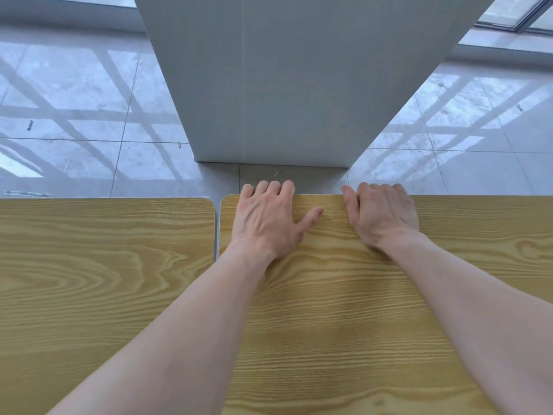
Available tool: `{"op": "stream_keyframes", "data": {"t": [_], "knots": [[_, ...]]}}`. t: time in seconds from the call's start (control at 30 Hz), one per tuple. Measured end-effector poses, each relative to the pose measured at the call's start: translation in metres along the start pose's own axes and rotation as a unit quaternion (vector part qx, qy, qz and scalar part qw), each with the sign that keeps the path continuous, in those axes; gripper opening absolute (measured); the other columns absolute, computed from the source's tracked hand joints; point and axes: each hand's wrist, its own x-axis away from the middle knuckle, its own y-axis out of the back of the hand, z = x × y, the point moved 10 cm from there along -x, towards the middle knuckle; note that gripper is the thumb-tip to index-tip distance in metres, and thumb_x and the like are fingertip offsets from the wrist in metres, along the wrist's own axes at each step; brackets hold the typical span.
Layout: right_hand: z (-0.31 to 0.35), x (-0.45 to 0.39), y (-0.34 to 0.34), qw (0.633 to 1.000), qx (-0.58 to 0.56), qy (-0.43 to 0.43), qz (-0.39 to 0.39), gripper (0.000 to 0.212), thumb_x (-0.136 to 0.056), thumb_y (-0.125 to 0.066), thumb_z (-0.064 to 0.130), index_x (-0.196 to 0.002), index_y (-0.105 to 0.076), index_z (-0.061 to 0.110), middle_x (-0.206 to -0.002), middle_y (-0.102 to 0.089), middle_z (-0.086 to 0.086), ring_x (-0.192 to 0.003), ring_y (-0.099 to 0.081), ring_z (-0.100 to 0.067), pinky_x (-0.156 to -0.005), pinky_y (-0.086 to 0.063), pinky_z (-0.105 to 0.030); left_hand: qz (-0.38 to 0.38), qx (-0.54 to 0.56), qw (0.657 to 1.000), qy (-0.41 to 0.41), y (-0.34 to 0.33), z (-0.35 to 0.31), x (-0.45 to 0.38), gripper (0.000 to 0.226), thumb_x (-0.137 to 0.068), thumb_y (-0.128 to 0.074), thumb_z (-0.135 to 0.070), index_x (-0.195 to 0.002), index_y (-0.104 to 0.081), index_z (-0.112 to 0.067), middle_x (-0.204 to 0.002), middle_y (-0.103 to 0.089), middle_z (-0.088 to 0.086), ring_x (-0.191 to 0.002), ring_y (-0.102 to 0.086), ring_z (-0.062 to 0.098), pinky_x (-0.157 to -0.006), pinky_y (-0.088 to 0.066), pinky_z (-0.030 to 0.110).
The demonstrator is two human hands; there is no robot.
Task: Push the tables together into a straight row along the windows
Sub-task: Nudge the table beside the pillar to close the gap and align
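Two wood-grain tables stand side by side below me. The left table and the right table are parted by a narrow gap, and their far edges are nearly level. My left hand lies palm down on the right table near its far left corner, fingers curled over the far edge. A little to the right, my right hand grips the same far edge, fingers hooked over it.
A wide grey pillar rises from the floor just beyond the right table's far edge. Glossy tiled floor spreads on both sides of it. Window frames show at the top right corner.
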Motion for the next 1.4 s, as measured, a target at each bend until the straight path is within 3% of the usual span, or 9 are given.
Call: {"op": "stream_keyframes", "data": {"t": [0.3,0.43,0.57,0.67,0.8,0.9,1.4], "knots": [[0.010,-0.002,0.002,1.000,-0.002,-0.001,-0.011,0.058,-0.102,-0.014,0.052,-0.074,-0.049,0.014,-0.080,-0.066,-0.013,-0.074,-0.043,-0.031,-0.084,-0.035,-0.045,-0.005,-0.003,1.000,0.012,0.003,0.011,0.000,0.065,-0.091,-0.025,-0.080,-0.108,-0.052,-0.023,-0.102,-0.063,-0.003,-0.102,-0.054,0.024,-0.096,-0.036,0.041],[0.010,0.001,0.000,1.000,-0.017,-0.007,-0.014,0.059,-0.103,-0.017,0.051,-0.079,-0.054,0.013,-0.085,-0.067,-0.014,-0.083,-0.054,-0.036,-0.084,-0.036,-0.046,-0.002,-0.002,1.000,0.020,0.003,0.013,0.002,0.065,-0.091,-0.026,-0.080,-0.110,-0.053,-0.024,-0.104,-0.062,-0.004,-0.103,-0.053,0.023,-0.098,-0.036,0.040],[0.009,0.003,-0.001,0.999,-0.035,-0.015,-0.005,0.065,-0.102,-0.015,0.052,-0.096,-0.062,0.007,-0.098,-0.068,-0.015,-0.097,-0.056,-0.039,-0.094,-0.037,-0.047,-0.008,0.010,1.000,0.019,0.004,0.015,0.004,0.065,-0.093,-0.027,-0.078,-0.115,-0.055,-0.024,-0.110,-0.062,-0.005,-0.109,-0.052,0.022,-0.104,-0.034,0.039],[0.012,0.011,0.001,0.999,-0.050,-0.002,-0.007,0.062,-0.102,-0.019,0.051,-0.115,-0.061,0.008,-0.113,-0.065,-0.015,-0.111,-0.054,-0.038,-0.110,-0.032,-0.046,-0.020,0.042,0.999,-0.009,0.011,0.012,0.010,0.066,-0.096,-0.030,-0.073,-0.133,-0.053,-0.024,-0.127,-0.058,-0.005,-0.125,-0.047,0.021,-0.118,-0.024,0.038],[0.022,0.040,0.009,0.997,-0.073,0.018,-0.018,0.062,-0.104,-0.027,0.049,-0.149,-0.042,0.009,-0.152,-0.046,-0.015,-0.145,-0.035,-0.033,-0.125,-0.018,-0.046,-0.049,0.052,0.997,-0.003,0.027,0.017,0.037,0.070,-0.096,-0.032,-0.069,-0.147,-0.044,-0.022,-0.147,-0.049,-0.003,-0.142,-0.036,0.021,-0.126,-0.012,0.042],[0.024,0.065,0.013,0.996,-0.089,0.012,-0.005,0.064,-0.104,-0.027,0.051,-0.156,-0.032,0.013,-0.164,-0.031,-0.013,-0.153,-0.023,-0.030,-0.127,-0.014,-0.043,-0.053,0.040,0.998,0.000,0.034,0.015,0.064,0.068,-0.095,-0.034,-0.067,-0.145,-0.045,-0.022,-0.150,-0.047,0.000,-0.145,-0.034,0.024,-0.126,-0.012,0.043],[0.032,0.201,0.023,0.993,-0.112,0.020,0.004,0.062,-0.104,-0.035,0.047,-0.156,-0.034,0.014,-0.163,-0.033,-0.012,-0.153,-0.025,-0.029,-0.126,-0.019,-0.043,-0.057,0.037,0.997,0.027,0.041,-0.005,0.200,0.068,-0.096,-0.031,-0.066,-0.147,-0.043,-0.022,-0.152,-0.045,0.000,-0.147,-0.032,0.023,-0.127,-0.010,0.042]]}}
